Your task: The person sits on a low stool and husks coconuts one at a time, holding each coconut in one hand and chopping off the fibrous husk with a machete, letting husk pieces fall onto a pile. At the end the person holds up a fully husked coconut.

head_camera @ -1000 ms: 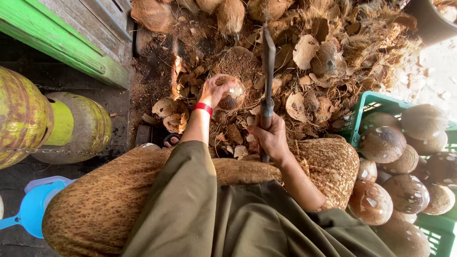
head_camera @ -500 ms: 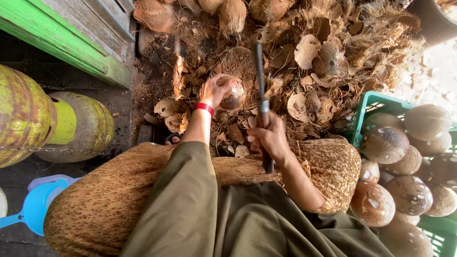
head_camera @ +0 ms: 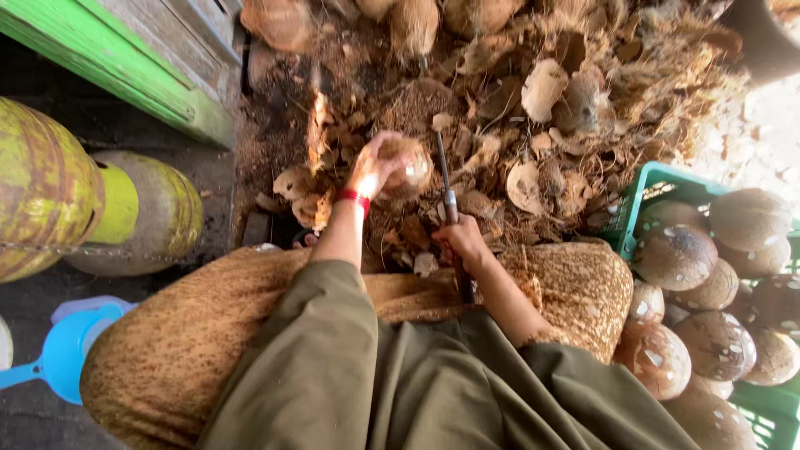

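Observation:
My left hand, with a red band at the wrist, grips a round brown coconut held out over a heap of husk. My right hand is closed around the handle of a long chopping knife. Its blade points away from me and its tip lies right beside the coconut. Both arms reach out over my lap, which is covered by a brown patterned cloth.
Husk and shell pieces cover the ground ahead. A green crate at the right holds several peeled coconuts. Yellow-green gas cylinders stand at the left, by a green-edged board and a blue plastic scoop.
The knife has swung down from an upright raised position until its blade meets the coconut. My left hand has kept the coconut in roughly the same place.

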`<action>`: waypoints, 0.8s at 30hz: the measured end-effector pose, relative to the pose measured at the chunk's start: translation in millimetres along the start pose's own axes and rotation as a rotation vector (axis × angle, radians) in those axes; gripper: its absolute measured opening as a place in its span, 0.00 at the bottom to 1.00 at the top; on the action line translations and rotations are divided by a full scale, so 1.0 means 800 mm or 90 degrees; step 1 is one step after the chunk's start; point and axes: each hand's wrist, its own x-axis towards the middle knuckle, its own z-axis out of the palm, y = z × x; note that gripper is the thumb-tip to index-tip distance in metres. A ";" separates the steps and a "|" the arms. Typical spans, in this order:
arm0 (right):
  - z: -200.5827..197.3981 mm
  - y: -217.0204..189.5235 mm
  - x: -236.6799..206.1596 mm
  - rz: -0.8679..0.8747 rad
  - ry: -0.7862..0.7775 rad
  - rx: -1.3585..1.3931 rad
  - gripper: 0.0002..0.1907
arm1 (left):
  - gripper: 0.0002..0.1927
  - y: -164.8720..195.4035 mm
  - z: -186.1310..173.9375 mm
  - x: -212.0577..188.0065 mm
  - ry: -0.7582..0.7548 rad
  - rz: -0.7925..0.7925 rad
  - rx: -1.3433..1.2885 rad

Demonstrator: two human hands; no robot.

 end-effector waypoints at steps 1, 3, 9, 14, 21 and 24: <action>0.001 -0.014 -0.009 -0.013 0.008 -0.007 0.10 | 0.34 -0.004 0.002 -0.005 0.041 0.036 0.036; -0.003 -0.034 -0.039 -0.067 -0.008 0.054 0.09 | 0.35 -0.007 0.008 -0.009 0.066 0.058 0.050; -0.008 -0.041 -0.075 -0.525 0.005 0.011 0.10 | 0.44 0.015 0.019 -0.006 -0.008 0.136 0.109; 0.013 -0.002 -0.026 -0.060 0.024 -0.065 0.09 | 0.45 0.036 0.024 -0.017 -0.008 0.134 0.139; 0.004 -0.011 -0.041 -0.019 -0.012 0.010 0.08 | 0.45 0.036 0.019 -0.037 0.005 0.069 0.110; -0.010 -0.035 -0.074 -0.180 0.005 -0.032 0.09 | 0.45 0.026 0.019 -0.044 0.045 0.109 0.077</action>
